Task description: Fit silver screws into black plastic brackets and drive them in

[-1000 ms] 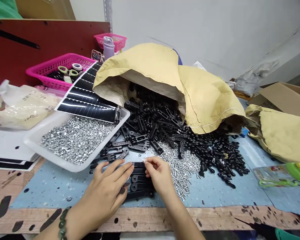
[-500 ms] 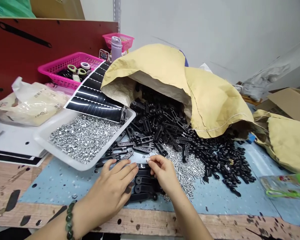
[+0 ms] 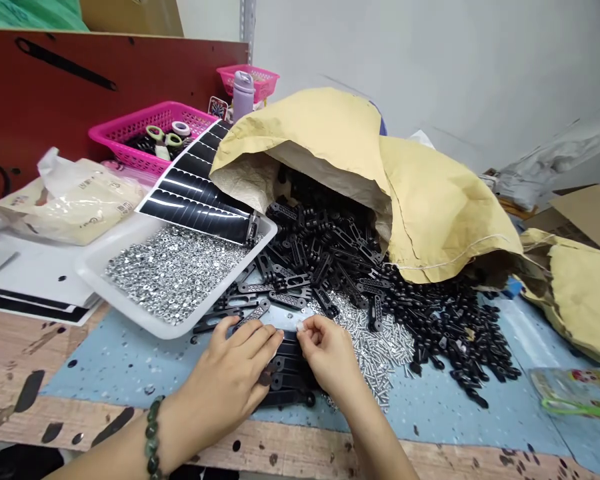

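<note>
The left hand (image 3: 225, 380) rests open on the stacked black plastic brackets (image 3: 290, 380) beside it, while the right hand (image 3: 330, 353) pinches a small silver fastener (image 3: 299, 325) just above them.

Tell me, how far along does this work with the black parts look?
It looks early. Done: only a short row of black slotted links lies lined up on the blue mat. In hand: the left hand rests on that row, while the right hand pinches something small and pale. Left: a large heap of black links spilling from the yellow paper sack, plus the tray of silver nuts and loose screws.
</note>
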A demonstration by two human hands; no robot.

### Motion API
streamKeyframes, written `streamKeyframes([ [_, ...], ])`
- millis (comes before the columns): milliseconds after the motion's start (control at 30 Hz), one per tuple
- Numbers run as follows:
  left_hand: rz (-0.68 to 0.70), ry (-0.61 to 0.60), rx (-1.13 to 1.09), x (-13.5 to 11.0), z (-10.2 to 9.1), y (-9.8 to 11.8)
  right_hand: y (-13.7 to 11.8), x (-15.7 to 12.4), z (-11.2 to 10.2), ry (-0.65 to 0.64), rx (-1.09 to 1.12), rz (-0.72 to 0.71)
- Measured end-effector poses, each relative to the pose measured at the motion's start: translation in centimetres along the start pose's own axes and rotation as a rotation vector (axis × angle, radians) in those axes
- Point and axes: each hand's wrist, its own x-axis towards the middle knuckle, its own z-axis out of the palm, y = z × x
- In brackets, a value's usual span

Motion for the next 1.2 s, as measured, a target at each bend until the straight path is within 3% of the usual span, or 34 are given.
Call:
streamKeyframes([
  [200, 0.003, -0.024, 0.0, 0.2, -0.3, 0.1, -0.9, 0.0, -1.4, -0.011, -0.341, -0.056],
  [367, -0.017, -0.05, -0.054, -0.3, -1.3, 0.3, 0.8, -1.9, -2.5, 0.151, -0.298, -0.257],
  [600, -0.042, -0.105, -0.207, -1.6, 0.3, 1.2, 1.9, -5.5, 0.5, 0.101, -0.21, -0.396],
  [767, -0.148, -0.111, -0.29, -2.0, 0.8, 2.0, 1.7, -5.8, 1.9, 0.099, -0.165, -0.454],
  [933, -0.121, -0.078, -0.303, -2.0, 1.2, 2.3, 2.4, -5.9, 1.9, 0.108, -0.158, -0.59],
  [1033, -0.139, -0.102, -0.305, -2.1, 1.2, 2.1, 2.9, -6.0, 1.4, 0.081, -0.117, -0.562],
  [1200, -0.126, -0.13, -0.291, -2.1, 0.8, 2.0, 3.0, -6.1, 2.0, 0.195, -0.088, -0.41],
])
